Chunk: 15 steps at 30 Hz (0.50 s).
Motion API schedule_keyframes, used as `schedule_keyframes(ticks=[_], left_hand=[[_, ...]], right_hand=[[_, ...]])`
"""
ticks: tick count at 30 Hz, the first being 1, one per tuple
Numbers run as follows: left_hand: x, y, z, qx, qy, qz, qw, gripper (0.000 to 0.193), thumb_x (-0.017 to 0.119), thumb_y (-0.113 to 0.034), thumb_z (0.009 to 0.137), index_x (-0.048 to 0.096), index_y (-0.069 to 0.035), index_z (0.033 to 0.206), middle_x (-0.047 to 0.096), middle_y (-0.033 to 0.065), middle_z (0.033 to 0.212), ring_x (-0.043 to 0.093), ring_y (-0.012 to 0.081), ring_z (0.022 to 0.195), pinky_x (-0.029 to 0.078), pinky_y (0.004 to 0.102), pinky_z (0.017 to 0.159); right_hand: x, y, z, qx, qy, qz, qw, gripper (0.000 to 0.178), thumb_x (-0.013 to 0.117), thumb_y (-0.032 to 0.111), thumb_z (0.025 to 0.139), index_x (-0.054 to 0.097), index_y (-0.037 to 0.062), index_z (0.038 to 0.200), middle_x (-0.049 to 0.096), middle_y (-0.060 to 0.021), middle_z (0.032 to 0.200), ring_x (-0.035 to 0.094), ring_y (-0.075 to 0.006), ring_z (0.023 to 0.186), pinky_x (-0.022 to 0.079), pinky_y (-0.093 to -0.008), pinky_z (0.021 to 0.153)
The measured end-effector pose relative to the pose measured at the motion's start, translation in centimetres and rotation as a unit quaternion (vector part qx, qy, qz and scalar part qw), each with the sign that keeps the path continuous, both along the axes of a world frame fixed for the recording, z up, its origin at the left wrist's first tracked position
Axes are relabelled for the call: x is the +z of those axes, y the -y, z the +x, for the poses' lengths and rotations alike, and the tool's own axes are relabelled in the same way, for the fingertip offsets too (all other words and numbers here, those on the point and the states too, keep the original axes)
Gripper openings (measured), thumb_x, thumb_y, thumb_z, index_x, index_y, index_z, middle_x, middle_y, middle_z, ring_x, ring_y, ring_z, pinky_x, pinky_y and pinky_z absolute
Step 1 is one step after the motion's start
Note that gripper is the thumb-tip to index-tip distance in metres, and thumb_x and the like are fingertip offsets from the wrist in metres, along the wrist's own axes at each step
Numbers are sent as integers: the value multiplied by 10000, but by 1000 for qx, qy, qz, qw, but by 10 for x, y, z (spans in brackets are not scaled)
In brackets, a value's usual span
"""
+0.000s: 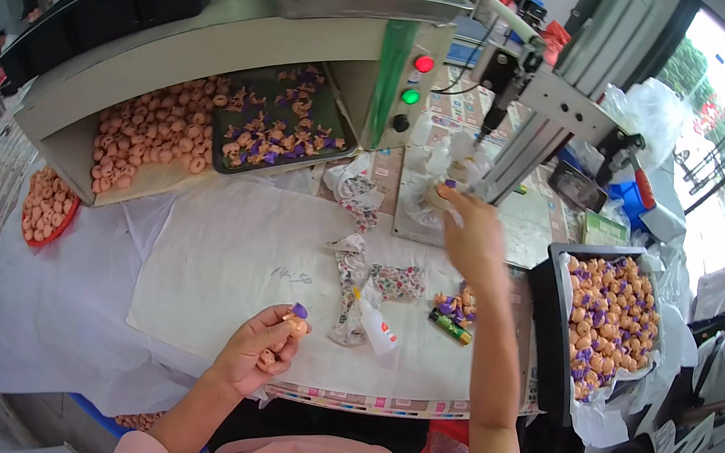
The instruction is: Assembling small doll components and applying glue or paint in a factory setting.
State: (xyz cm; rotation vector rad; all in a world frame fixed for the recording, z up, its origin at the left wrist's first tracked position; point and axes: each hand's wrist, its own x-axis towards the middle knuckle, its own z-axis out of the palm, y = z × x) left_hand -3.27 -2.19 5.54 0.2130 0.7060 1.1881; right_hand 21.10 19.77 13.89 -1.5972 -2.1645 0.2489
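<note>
Pinching a peach-and-purple piece (pixel 297 323), the left hand (pixel 250 350) sits lower centre below handwriting (pixel 296 276); right hand (pixel 476 239) blurred, grip unclear; filled black crate (pixel 554 344) at right.

"What's in the left hand (pixel 255 346)?"
"A small peach figure (pixel 298 324), its purple top uppermost, pinched between thumb and fingers."
"Anything below it?"
"Yes, a rounded peach piece (pixel 267 358), tucked lower in the same hand and partly covered."
"And at the right hand (pixel 476 237)?"
"A small peach-and-purple piece (pixel 448 184), right at the fingertips; its full shape is hard to tell."
</note>
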Motion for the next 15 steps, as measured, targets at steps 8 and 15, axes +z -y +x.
schedule_keyframes(ticks=[8,15], left_hand=[[-1,-13,38,-45,5,55,997,299,577,-118,943,545,-76,1237,628,108,1064,507,101,664,363,168,448],[-7,-15,22,-14,-42,49,998,265,578,-114,947,555,-79,1209,629,102,1064,496,86,627,358,158,416]], right_hand=[[-72,-38,50,73,-40,235,968,281,592,-2,797,705,129,1018,597,-115,1118,561,-324,1054,458,-437,883],[7,45,188,-190,-74,300,932,181,636,31,817,712,53,980,623,-196,1020,582,-361,972,467,-414,861]])
